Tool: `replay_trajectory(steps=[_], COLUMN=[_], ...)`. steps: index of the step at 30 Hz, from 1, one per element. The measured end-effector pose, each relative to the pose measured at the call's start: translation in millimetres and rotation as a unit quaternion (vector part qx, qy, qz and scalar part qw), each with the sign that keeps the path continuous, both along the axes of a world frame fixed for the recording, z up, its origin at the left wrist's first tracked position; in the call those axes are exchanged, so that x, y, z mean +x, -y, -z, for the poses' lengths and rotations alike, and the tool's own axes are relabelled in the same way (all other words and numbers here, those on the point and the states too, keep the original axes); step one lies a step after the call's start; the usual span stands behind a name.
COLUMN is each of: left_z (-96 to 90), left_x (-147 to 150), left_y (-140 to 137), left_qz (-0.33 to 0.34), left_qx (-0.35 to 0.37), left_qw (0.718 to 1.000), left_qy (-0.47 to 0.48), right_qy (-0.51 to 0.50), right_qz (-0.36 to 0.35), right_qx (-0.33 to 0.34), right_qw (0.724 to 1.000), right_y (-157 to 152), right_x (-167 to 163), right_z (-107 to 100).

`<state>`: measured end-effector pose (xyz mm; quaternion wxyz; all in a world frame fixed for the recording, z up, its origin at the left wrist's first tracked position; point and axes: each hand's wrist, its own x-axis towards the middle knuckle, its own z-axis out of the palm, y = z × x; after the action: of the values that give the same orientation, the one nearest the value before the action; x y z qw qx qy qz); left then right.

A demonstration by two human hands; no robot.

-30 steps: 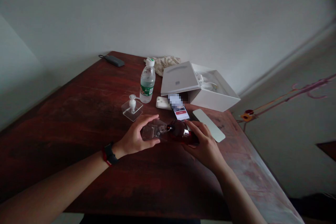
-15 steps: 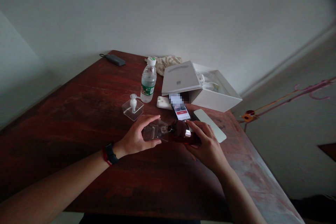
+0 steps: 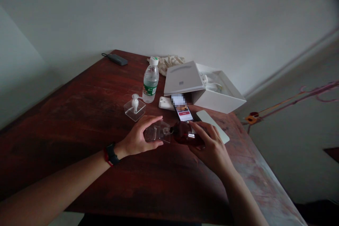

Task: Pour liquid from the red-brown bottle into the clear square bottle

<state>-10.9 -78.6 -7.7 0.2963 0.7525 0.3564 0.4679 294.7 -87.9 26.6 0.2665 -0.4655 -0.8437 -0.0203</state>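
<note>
Clear bottle (image 3: pixel 153 133) is held by the left hand (image 3: pixel 135 138), pinched between thumb and fingers, neck toward the right. Dark red bottle (image 3: pixel 182 133) is gripped tilted in the right hand (image 3: pixel 212 148), mouth at the clear neck; contact can't be told. Both are held above the table (image 3: pixel 148 180), nearer than the phone (image 3: pixel 183 113). Pump top (image 3: pixel 135 105) is placed just beside the upright water bottle (image 3: pixel 150 86).

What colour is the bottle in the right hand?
The right hand holds a dark reddish-brown bottle, clearest in the head view.
</note>
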Motion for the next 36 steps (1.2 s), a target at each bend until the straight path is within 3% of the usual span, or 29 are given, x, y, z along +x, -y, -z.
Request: replay_trajectory(steps=[36], left_z=[7.5], left_x=[-0.4], left_y=[-1.4], left_qz=[0.004], left_qx=[0.003], left_qw=[1.0], left_qy=[0.016], right_qy=[0.034], right_qz=[-0.01], right_qx=[0.049], right_qw=[0.998], right_y=[-4.0], right_x=[0.4], right_z=[-2.1])
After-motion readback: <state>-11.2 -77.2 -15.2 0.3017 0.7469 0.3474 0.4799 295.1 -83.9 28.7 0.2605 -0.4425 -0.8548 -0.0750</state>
